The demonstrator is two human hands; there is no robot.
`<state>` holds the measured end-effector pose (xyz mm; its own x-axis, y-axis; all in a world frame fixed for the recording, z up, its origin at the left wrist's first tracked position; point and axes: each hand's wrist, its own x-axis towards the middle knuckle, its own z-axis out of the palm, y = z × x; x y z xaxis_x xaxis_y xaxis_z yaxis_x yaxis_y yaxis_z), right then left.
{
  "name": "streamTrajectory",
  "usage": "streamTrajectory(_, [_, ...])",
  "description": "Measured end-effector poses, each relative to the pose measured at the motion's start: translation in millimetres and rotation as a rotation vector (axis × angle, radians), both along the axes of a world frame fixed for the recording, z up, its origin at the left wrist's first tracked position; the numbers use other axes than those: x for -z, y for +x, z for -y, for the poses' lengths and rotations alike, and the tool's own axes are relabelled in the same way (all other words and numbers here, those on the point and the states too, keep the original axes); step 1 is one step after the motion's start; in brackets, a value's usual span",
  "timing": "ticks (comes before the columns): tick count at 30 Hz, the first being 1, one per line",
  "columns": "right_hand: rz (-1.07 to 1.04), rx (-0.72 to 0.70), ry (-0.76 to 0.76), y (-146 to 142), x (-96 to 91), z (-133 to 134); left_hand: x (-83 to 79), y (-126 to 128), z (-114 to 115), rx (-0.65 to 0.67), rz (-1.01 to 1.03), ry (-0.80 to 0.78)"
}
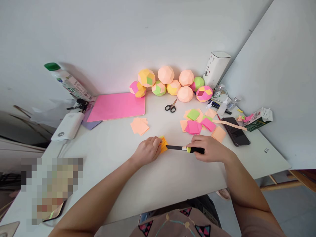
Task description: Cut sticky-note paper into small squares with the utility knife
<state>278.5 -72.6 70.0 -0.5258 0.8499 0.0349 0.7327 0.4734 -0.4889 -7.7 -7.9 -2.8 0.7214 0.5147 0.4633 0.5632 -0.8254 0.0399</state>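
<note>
My left hand (148, 150) is closed on a folded orange-yellow paper (163, 145), pressing it down on the white table. In my right hand (209, 149) is a utility knife (196, 150) with a black and yellow handle. Its long dark blade points left, and the tip meets the right edge of the orange-yellow paper. Whether the blade lies inside a fold I cannot tell. Left of the middle lies a small pile of peach papers (140, 126). Beyond my right hand is a spread of pink (194, 127), green (193, 114) and peach paper squares.
Several folded paper balls (166, 75) are piled against the wall, with scissors (171, 106) before them. A pink board (118, 107) lies at the left. A black phone (235, 131), a small carton (259, 119) and a squeeze bottle (222, 107) are at the right. A power bank (67, 126) stands left.
</note>
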Motion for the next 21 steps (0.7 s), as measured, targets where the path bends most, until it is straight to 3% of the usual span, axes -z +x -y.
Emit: streamTrajectory(21, [0.007,-0.005,0.067,-8.4,3.3,-1.1,-3.7,1.3,1.3,0.01,0.024,-0.03])
